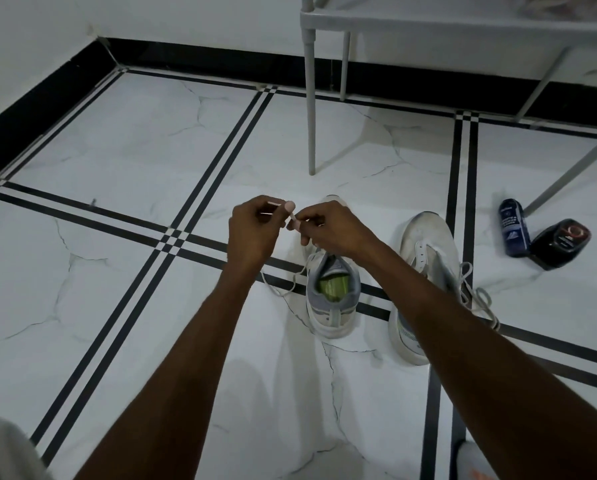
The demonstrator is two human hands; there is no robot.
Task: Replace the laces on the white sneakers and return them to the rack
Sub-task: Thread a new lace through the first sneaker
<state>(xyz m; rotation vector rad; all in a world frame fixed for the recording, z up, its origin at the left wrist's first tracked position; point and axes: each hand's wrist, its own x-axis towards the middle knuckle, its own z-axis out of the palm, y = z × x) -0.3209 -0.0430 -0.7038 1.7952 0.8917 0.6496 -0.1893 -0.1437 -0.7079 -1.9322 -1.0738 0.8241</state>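
Pinching the thin white lace [292,216] between left hand [252,230] and right hand [331,228] above the near white-and-grey fabric sneaker [331,299]; recommend keeping tension even, feeding eyelets in order.

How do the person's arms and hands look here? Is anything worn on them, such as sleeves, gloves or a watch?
Both forearms are bare up to the frame edge: no sleeves, gloves, watch or bracelet show. The left hand and the right hand show no rings on the visible sides. A piece of light grey cloth, possibly clothing, appears at the lower left corner.
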